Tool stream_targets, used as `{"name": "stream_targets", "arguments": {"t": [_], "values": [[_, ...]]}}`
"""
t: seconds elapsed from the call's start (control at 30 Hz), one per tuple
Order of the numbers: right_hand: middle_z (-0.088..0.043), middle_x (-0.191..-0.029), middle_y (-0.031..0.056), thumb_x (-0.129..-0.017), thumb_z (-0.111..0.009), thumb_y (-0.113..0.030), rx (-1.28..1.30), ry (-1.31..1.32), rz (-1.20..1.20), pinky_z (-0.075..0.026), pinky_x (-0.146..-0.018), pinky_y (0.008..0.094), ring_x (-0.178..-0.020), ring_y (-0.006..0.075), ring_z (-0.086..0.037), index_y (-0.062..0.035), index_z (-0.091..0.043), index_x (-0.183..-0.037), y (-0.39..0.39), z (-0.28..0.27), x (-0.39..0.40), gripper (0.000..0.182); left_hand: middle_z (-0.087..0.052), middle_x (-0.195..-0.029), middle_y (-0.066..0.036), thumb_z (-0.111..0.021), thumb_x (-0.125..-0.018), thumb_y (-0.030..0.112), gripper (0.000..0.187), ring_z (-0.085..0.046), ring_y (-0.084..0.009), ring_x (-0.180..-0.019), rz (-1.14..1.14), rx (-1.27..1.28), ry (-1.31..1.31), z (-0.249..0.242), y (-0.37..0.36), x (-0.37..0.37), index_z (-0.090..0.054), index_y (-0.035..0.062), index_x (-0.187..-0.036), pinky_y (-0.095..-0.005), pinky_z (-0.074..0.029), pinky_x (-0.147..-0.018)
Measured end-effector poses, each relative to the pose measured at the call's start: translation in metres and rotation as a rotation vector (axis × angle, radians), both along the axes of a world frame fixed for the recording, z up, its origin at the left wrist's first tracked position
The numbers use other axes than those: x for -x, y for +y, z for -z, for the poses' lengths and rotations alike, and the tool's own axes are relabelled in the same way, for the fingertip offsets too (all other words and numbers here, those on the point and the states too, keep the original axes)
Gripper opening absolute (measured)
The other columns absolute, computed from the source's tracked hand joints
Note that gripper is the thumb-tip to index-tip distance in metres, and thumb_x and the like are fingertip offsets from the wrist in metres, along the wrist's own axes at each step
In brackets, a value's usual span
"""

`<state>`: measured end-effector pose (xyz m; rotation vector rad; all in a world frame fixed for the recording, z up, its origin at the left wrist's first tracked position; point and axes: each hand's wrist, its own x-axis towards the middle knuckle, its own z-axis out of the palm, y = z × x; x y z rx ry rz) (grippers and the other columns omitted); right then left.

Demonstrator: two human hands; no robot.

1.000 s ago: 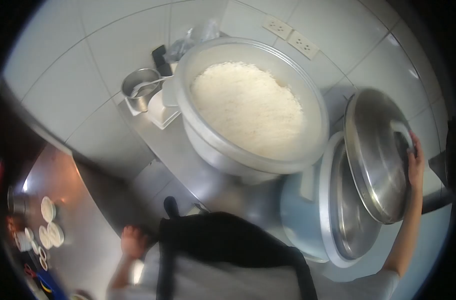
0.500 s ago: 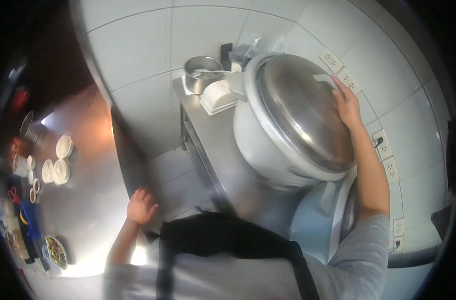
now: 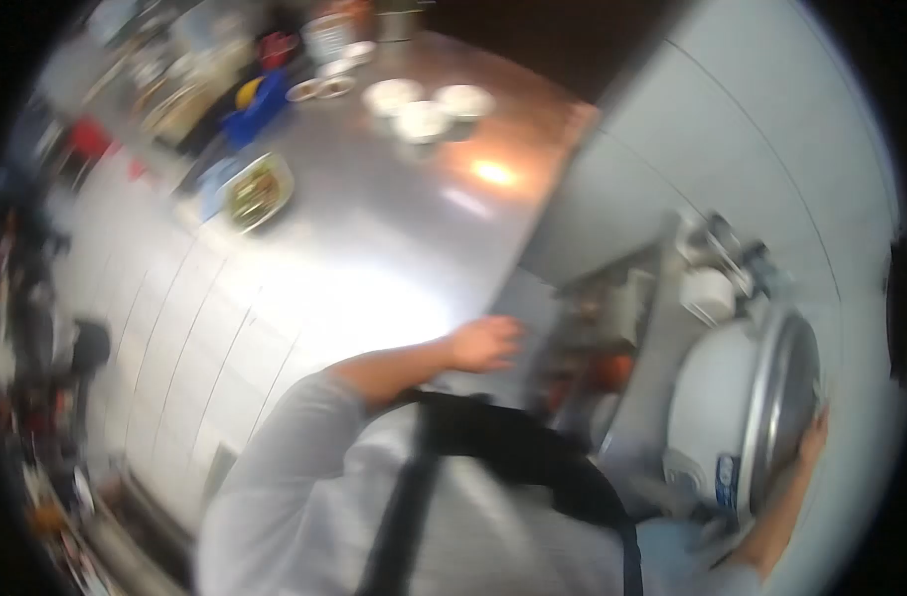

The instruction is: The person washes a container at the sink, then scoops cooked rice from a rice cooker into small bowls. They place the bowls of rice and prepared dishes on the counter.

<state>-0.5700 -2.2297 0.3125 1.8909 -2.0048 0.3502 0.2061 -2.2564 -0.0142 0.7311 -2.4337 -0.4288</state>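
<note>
facing right, the lid (image 3: pixel 795 387) slants lengthwise, near vertical.

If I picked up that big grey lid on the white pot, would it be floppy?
Probably not: the lid looks like metal, so it should stay stiff. It seems nearly as wide as the white pot, so it may feel heavy. Its rounded top looks smooth, so it might be slippery.

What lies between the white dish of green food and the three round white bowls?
Only bare steel tabletop separates the dish from the bowls in the head view.
</note>
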Motion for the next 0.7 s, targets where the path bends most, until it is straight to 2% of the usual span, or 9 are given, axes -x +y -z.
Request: {"name": "stream_targets", "arguments": {"t": [0.03, 0.13, 0.2, 0.27, 0.37, 0.43, 0.5, 0.6, 0.7], "values": [[-0.044, -0.134, 0.0195, -0.093, -0.046, -0.034, -0.321, 0.166, 0.812, -0.034, -0.102, 0.0383, -0.126, 0.032, -0.04, -0.0105, -0.029, -0.141, -0.011, -0.037, -0.137, 0.057, -0.052, -0.113, -0.014, -0.063, -0.079, 0.026, 0.025, -0.047, -0.0325, -0.114, 0.026, 0.019, 0.022, -0.003, 0.019, -0.02, -0.058, 0.0079, -0.095, -0.0434, -0.041, -0.092], [-0.044, -0.132, 0.0218, -0.09, -0.052, -0.036, 0.007, 0.715, 0.666, -0.035, -0.101, 0.0402, -0.123, 0.034, -0.043, -0.0135, -0.029, -0.142, -0.033, -0.019, -0.264, 0.061, -0.051, -0.111, -0.014, -0.065, -0.076, 0.02, 0.021, -0.048, -0.0324, -0.11, -0.11, 0.007, 0.119, -0.007, 0.077, -0.101, -0.056, 0.0075, -0.091, -0.0418, -0.043, -0.09], [-0.041, -0.135, 0.0218, -0.089, -0.055, -0.032, 0.167, 0.425, 0.159, -0.035, -0.1, 0.0402, -0.123, 0.0343, -0.042, -0.0094, -0.032, -0.14, -0.088, 0.023, -0.284, 0.06, -0.05, -0.11, -0.015, -0.066, -0.073, 0.013, 0.021, -0.049, -0.0328, -0.108, -0.334, -0.169, 0.089, 0.009, 0.124, -0.153, -0.055, 0.0075, -0.09, -0.041, -0.043, -0.088], [-0.049, -0.127, 0.0178, -0.088, -0.056, -0.024, 0.075, -0.306, -0.474, -0.037, -0.098, 0.0361, -0.118, 0.0313, -0.046, -0.0011, -0.037, -0.134, -0.139, 0.118, -0.37, 0.054, -0.049, -0.109, -0.015, -0.066, -0.07, 0.006, 0.025, -0.049, -0.0334, -0.105, -0.597, -0.335, 0.049, 0.009, 0.185, -0.221, -0.054, 0.0074, -0.092, -0.0401, -0.044, -0.087], [-0.062, -0.1, 0.0122, -0.09, -0.055, -0.021, -0.839, -1.553, -0.717, -0.05, -0.078, 0.0312, -0.087, 0.0181, -0.062, -0.0038, -0.042, -0.129, -0.076, 0.194, -0.68, 0.045, -0.051, -0.104, -0.016, -0.066, -0.069, 0.005, 0.034, -0.048, -0.0362, -0.103, -0.997, -0.393, 0.074, 0.005, 0.3, -0.314, -0.055, 0.0093, -0.101, -0.0416, -0.042, -0.087], [-0.051, -0.119, 0.024, -0.092, -0.05, -0.017, -1.357, -1.728, -0.739, -0.046, -0.091, 0.0406, -0.106, 0.0322, -0.055, -0.0014, -0.035, -0.132, -0.058, 0.253, -0.815, 0.046, -0.051, -0.107, -0.017, -0.066, -0.069, 0.004, 0.041, -0.048, -0.0356, -0.104, -1.27, -0.387, 0.049, -0.023, 0.375, -0.345, -0.052, 0.0093, -0.108, -0.0411, -0.042, -0.088], [-0.038, -0.131, 0.0305, -0.094, -0.045, -0.018, -1.697, -2.084, -0.456, -0.036, -0.102, 0.0466, -0.121, 0.0393, -0.042, -0.0013, -0.029, -0.136, -0.032, 0.292, -0.939, 0.048, -0.053, -0.107, -0.016, -0.066, -0.072, 0.006, 0.036, -0.049, -0.0353, -0.104, -1.451, -0.429, 0.007, -0.027, 0.445, -0.369, -0.054, 0.0075, -0.106, -0.041, -0.042, -0.088], [-0.036, -0.135, 0.0264, -0.095, -0.043, -0.02, -1.688, -2.423, -0.272, -0.032, -0.107, 0.0432, -0.128, 0.0357, -0.036, 0.0071, -0.03, -0.131, -0.012, 0.328, -1.083, 0.047, -0.057, -0.099, -0.015, -0.066, -0.073, 0.008, 0.028, -0.053, -0.034, -0.098, -1.751, -0.488, 0.066, -0.027, 0.52, -0.37, -0.059, 0.0056, -0.1, -0.0402, -0.043, -0.086], [-0.037, -0.136, 0.0236, -0.096, -0.042, -0.021, -1.249, -2.691, -0.247, -0.031, -0.108, 0.0421, -0.129, 0.0332, -0.035, 0.0102, -0.029, -0.13, -0.019, 0.345, -1.166, 0.048, -0.058, -0.096, -0.014, -0.065, -0.076, 0.016, 0.025, -0.054, -0.0322, -0.096, -1.942, -0.548, 0.24, 0.008, 0.564, -0.354, -0.061, 0.0064, -0.098, -0.0387, -0.044, -0.084]]}}
